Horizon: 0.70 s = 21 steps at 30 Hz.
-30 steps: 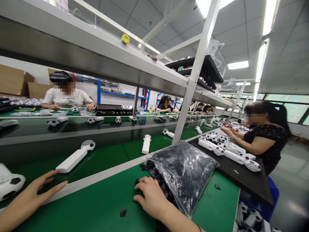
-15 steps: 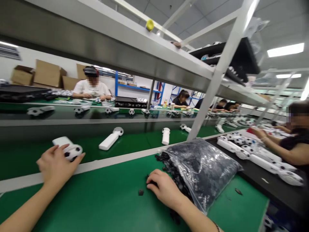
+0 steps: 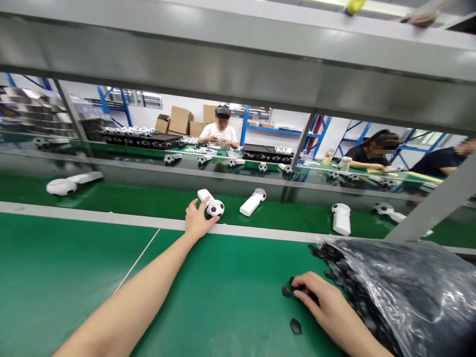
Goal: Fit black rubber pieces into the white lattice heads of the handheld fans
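Note:
My left hand (image 3: 198,218) is closed around a white handheld device (image 3: 214,208) with a black-and-white football-patterned head, on the green belt. Thumb and fingers grip it from opposite sides of the head. My right hand (image 3: 323,300) rests low over the green tabletop with its fingers curled in a pinch. Small black pieces are at its fingertips, partly hidden by the fingers. Two loose black pentagon pieces, one the nearer pentagon piece (image 3: 295,326), lie just left of that hand. Beside it, a clear plastic bag (image 3: 420,292) spills many more black pieces.
Similar devices lie along the belt, including a white device (image 3: 253,202) right of my left hand and another device (image 3: 341,219) farther right. A metal shelf beam (image 3: 223,64) crosses overhead, and a slanted post (image 3: 439,198) stands at right. Co-workers sit beyond the belt.
The view has swung left, so everything sits farther right in the picture. My left hand keeps its grip on the device. Another loose black piece now shows beside my right hand.

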### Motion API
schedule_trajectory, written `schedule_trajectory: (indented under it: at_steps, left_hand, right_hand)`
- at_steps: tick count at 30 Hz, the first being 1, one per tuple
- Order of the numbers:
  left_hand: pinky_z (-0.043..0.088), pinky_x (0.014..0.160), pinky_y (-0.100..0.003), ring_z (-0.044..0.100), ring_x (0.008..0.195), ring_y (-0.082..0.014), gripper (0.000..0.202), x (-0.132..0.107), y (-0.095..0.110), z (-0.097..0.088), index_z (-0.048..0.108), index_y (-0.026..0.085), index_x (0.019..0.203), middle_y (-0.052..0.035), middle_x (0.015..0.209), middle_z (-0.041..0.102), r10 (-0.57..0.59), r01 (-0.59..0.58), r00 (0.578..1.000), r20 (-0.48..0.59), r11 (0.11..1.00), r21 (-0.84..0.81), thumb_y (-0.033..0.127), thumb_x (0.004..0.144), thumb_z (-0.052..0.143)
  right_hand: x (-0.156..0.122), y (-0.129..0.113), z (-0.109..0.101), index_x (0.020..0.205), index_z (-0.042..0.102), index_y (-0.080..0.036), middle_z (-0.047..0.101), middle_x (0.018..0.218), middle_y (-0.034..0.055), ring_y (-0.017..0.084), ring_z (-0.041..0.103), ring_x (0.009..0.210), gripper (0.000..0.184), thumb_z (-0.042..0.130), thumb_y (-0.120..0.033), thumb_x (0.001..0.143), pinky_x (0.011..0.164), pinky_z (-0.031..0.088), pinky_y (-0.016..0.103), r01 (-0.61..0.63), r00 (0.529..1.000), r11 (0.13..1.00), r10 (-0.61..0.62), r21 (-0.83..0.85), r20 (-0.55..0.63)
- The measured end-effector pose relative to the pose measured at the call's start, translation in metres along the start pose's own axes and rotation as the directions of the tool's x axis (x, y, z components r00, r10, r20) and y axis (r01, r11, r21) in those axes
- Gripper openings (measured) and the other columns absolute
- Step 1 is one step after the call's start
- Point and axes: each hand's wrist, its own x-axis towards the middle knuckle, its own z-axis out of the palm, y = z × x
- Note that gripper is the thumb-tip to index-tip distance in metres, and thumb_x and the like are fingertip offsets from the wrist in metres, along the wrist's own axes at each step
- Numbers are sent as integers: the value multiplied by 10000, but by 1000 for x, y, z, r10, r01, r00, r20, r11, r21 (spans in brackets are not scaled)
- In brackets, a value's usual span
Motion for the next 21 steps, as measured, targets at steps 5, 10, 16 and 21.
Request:
schedule_trajectory:
  at_steps: [5,10,16,21]
  left_hand:
    - [235,1015,-469,197,1288,-310,427,-3,13,4,461,426,1202,29,1427,230,528,-533,845,85,843,71,381,787,548]
    - [123,1048,-533,278,1247,-311,223,6,25,14,652,295,959,-31,1317,414,587,-588,808,39,802,109,267,831,471]
    - [159,1054,-523,353,1184,-276,320,16,7,9,623,226,934,-87,1165,504,373,-364,927,-49,922,132,43,710,484]
    - [419,870,-475,306,1202,-348,541,23,-28,0,453,186,1194,-163,1300,330,82,-72,991,-110,993,94,138,672,585]
  right_hand:
    - [1,-5,-2,900,528,-224,538,909,19,151,550,814,111,421,-252,893,735,427,262,11,1000,1000,-11,-5,19]
    - [1,-3,1,894,531,-223,548,911,19,148,560,825,115,422,-259,893,746,438,251,22,1000,1000,-22,-19,1]
    - [-1,13,4,909,552,-239,569,908,19,144,574,799,155,435,-339,888,723,467,227,76,997,995,-76,-57,1]
    - [3,45,12,943,563,-264,594,948,15,159,590,862,204,490,-429,848,745,493,201,146,989,983,-147,-107,0]
